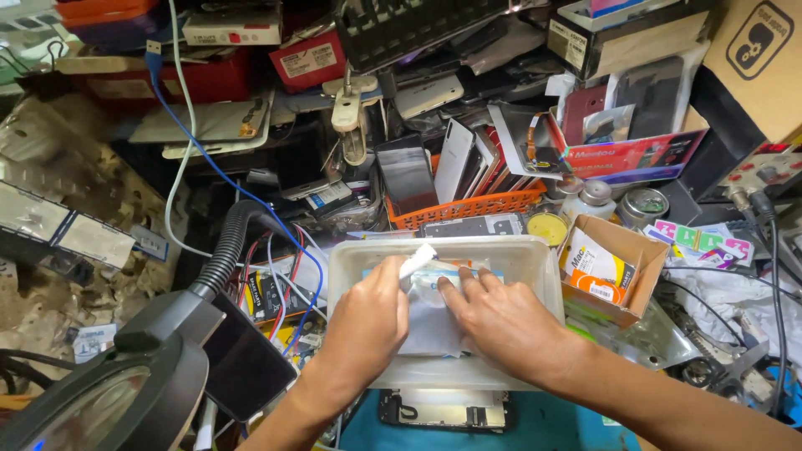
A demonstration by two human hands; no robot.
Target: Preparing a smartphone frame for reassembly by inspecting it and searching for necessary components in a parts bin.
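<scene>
Both my hands reach into a translucent white plastic tub (535, 255) at the middle of a cluttered bench. My left hand (368, 321) pinches a small white packet (415, 260) between thumb and fingers, lifted above the tub's contents. My right hand (497, 313) lies palm down on clear and white plastic pouches (430, 321) stacked in the tub, its fingertips pressing on them. What lies under the pouches is hidden.
An open cardboard box (614, 267) of packets stands right of the tub. Behind is an orange basket (468, 205) of phones and screens. A black magnifier lamp (142, 367) on a ribbed arm sits at lower left, with loose cables (280, 267). A phone frame (443, 409) lies below the tub.
</scene>
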